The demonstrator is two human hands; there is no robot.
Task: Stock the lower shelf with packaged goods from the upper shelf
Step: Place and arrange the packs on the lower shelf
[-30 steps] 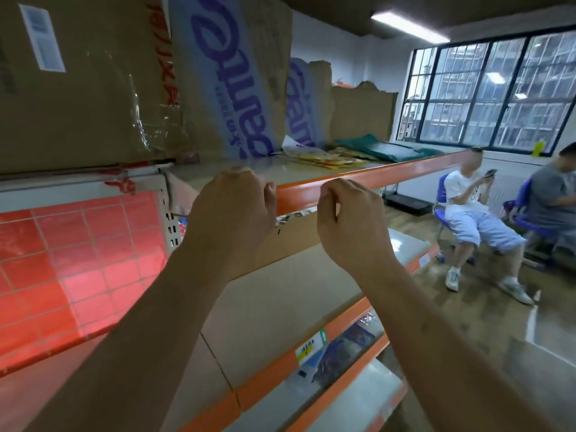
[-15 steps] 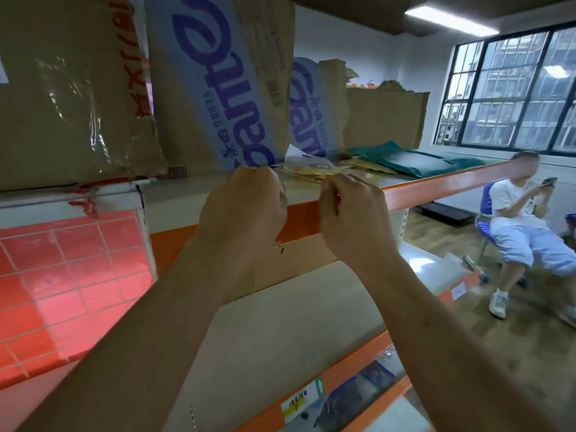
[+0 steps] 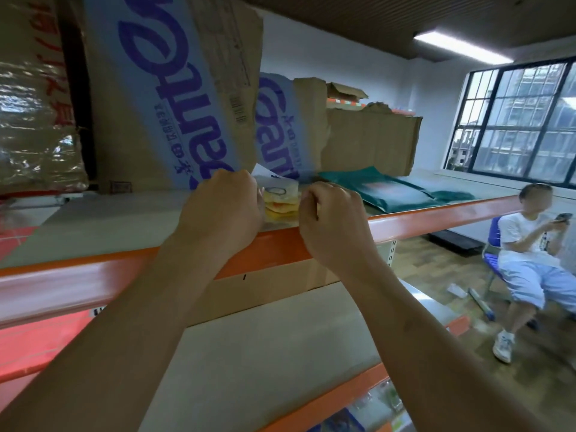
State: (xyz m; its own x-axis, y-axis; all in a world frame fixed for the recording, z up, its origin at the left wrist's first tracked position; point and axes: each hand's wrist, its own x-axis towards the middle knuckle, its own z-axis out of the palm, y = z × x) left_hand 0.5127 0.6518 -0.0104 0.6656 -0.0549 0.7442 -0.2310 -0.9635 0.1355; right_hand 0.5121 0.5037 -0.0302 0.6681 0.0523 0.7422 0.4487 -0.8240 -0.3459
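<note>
A small stack of yellow packets [image 3: 280,203] lies on the upper shelf [image 3: 436,218], just behind its orange front rail. My left hand [image 3: 223,210] is curled at the stack's left end, and my right hand [image 3: 330,219] is curled at its right end. Both seem to grip the packets, though the fingertips are hidden behind the hands. Flat green packages [image 3: 389,191] lie further right on the same shelf. The lower shelf [image 3: 280,353] is a bare beige board under my forearms.
Tall cardboard boxes with blue print [image 3: 174,98] and a torn brown box [image 3: 371,141] stand close behind the packets. A taped box [image 3: 34,120] sits at the left. A person sits on a blue chair [image 3: 530,254] at the right. Packaged goods [image 3: 377,406] show on the shelf below.
Both hands have risen from in front of the orange rail onto the upper shelf and closed in on the yellow packets. The view has tilted up and moved nearer.
</note>
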